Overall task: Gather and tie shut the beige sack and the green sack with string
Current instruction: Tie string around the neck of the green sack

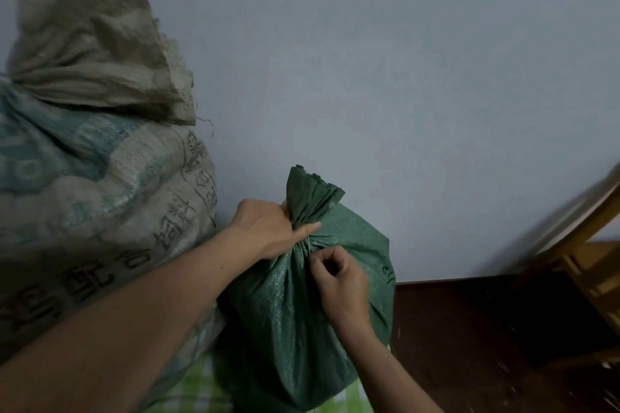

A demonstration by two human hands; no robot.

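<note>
At far left stands the beige sack (100, 194), tall and bulging. It is coarse woven plastic printed with teal patches and dark characters, and it is cinched at the neck, with its frayed, crumpled top flaring above the pinch. It leans against the pale wall (402, 60). There are two sacks in all, this one and a smaller one touching its right side. Under both, at the bottom edge, shows a strip of green-and-white checked cloth (198, 386). My left hand (268, 228) reaches across the front of the beige sack. It grips the gathered neck of the green sack (302, 312), fingers wrapped round behind and thumb laid straight across the bunched pleats. The green sack is the same woven stuff, but dark and faintly speckled, round-bodied, with a short pleated tuft poking up above my grip. It sits low in the middle, against the wall. A thin pale string (307, 241) crosses the neck just under my thumb; I can see only that one tie. My right hand (339, 282) is just below it with the fingers curled in tight. Its thumb and forefinger are pinched together at the tie, on the string as far as I can tell. To the right lie a dark floor (469, 329) and one blurred piece of yellowish wooden furniture (587, 245).
</note>
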